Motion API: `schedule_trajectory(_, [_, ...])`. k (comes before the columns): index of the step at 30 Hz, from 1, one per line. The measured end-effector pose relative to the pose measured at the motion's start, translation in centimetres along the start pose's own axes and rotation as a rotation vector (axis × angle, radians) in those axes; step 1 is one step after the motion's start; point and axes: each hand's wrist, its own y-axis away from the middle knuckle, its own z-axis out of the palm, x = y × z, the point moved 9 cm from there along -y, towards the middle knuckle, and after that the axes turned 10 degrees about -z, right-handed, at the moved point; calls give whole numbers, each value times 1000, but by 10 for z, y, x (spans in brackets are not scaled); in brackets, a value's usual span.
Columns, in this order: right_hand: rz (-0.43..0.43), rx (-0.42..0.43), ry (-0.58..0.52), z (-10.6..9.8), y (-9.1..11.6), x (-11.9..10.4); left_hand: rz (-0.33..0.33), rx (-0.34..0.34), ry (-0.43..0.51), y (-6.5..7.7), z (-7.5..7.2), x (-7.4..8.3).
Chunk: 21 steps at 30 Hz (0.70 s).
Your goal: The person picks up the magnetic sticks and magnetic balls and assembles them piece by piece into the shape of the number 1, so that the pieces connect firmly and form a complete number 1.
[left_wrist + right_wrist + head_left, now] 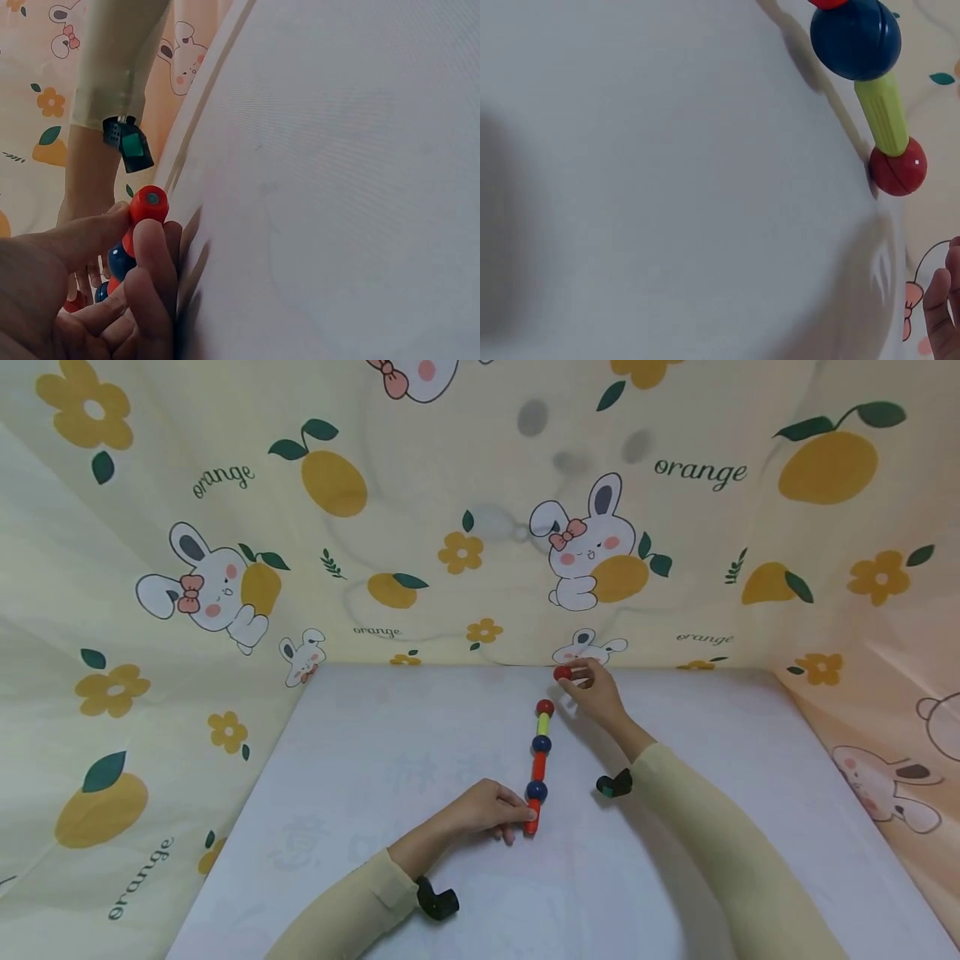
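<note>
A straight chain of toy rods and balls runs away from me across the table. My left hand pinches its near end, a red rod, whose tip shows a round grey inset in the left wrist view. Beyond it come a blue ball, another red rod, a second blue ball, a yellow-green rod and a red ball at the far end. Between thumb and fingers, my right hand holds a separate red ball, just past the chain. Only fingertips show in the right wrist view.
The white table reaches back to a printed cloth with rabbits and oranges, which also hangs along both sides. A small black device sits at the left wrist, another black device at the right.
</note>
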Motion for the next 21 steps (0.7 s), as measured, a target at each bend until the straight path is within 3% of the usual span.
schedule_trajectory(15, [-15,-37,-30,0,30,-9,19,-14,8,-2,2,2])
schedule_trajectory(21, [-63,-57,-39,2,43,-16,18,-13,3,-1,2,2])
